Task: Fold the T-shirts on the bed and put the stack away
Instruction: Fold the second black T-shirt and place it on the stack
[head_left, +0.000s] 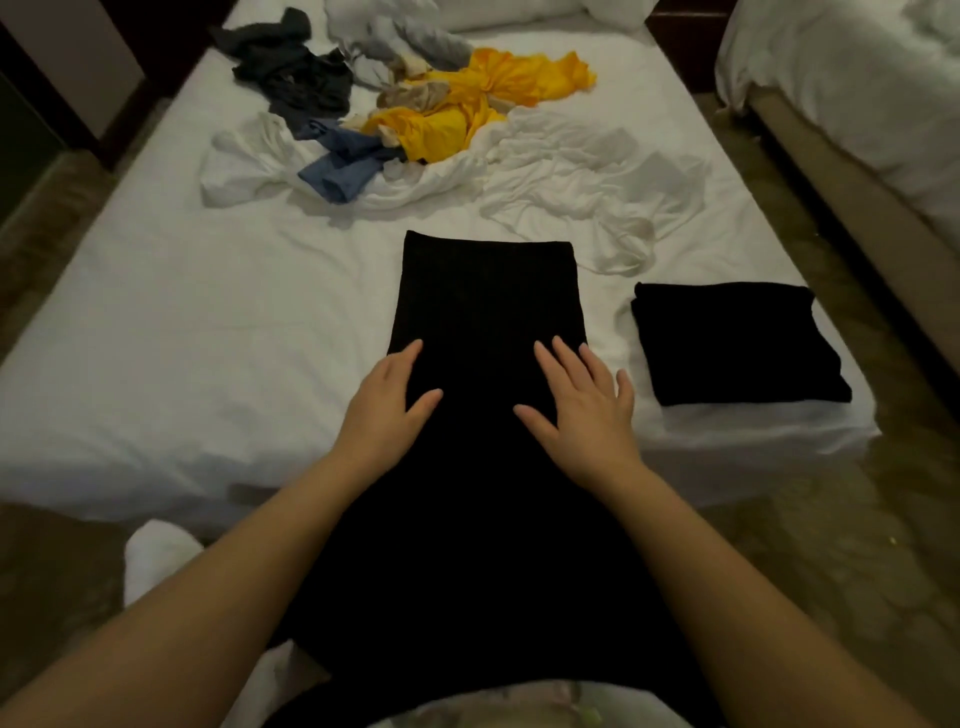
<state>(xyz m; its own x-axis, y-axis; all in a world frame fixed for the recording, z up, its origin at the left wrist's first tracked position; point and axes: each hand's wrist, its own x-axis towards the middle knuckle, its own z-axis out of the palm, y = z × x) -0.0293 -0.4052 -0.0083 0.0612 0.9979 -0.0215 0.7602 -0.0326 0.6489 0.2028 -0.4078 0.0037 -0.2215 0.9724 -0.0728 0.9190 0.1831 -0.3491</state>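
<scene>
1. Fingers (563, 358) of the right hand (584, 410) lay straight and spread, pressed flat on the long black T-shirt (483, 291), gripping nothing.
2. Fingers of the left hand (382, 410) lay likewise at its left edge.
3. One folded black T-shirt (727, 343) sat right of the right fingers, apart, on the bed (182, 322).
4. Some unfolded garments (431, 119) lay well beyond the fingertips.

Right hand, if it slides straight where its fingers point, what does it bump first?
The right hand lies flat on the black shirt. Past that shirt's far edge it would probably meet the crumpled white shirt first.
</scene>
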